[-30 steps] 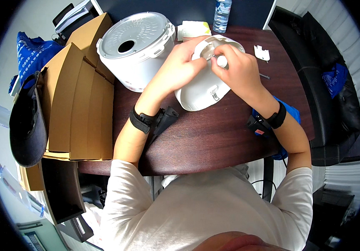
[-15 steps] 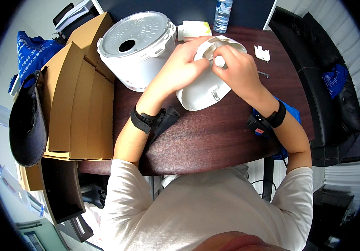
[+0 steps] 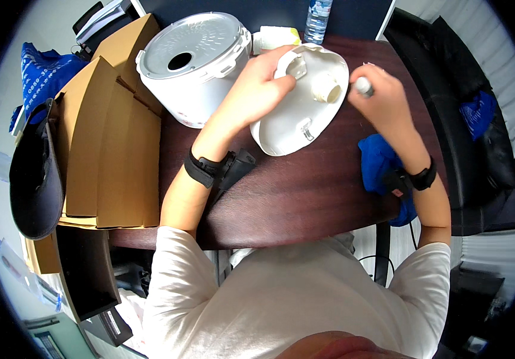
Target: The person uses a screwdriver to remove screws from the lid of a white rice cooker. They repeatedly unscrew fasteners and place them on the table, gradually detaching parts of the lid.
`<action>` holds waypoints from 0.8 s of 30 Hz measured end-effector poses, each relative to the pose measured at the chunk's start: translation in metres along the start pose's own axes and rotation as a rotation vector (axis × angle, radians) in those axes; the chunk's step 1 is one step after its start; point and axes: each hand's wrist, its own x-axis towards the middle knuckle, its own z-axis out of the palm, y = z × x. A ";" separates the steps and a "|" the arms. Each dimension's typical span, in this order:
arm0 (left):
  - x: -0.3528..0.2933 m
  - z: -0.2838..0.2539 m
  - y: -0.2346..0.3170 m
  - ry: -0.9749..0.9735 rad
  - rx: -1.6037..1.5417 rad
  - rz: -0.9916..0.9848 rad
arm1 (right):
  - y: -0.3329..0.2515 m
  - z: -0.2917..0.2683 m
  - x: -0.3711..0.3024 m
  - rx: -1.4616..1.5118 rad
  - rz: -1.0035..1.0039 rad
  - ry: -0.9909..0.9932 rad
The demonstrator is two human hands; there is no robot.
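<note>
My left hand grips the upper left edge of a white oval plastic lid cover, its hollow side facing up. Inside the cover stands a round cream collar, with a small metal clip near the lower edge. To the right of the cover and apart from it, my right hand is closed around a small tool handle with a rounded white-and-grey end. The rest of that tool is hidden by the fingers. A white rice cooker body with a silver top stands left of the cover.
Cardboard boxes line the left side of the dark wooden table, with a dark cap against them. A water bottle and a packet of tissues are at the back. Blue cloth lies near the right wrist.
My right hand has come out of the lid cover and moved right with the tool handle, uncovering the cream collar. It now hides the small white piece on the table. My left hand keeps its grip.
</note>
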 end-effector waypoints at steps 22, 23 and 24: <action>0.003 0.000 0.005 0.028 -0.055 -0.151 | 0.196 0.013 -0.053 0.219 0.779 -0.763; 0.003 0.001 0.005 0.036 -0.063 -0.147 | 0.195 0.012 -0.051 0.215 0.788 -0.769; 0.003 0.000 0.005 0.036 -0.053 -0.155 | 0.193 0.011 -0.050 0.212 0.797 -0.775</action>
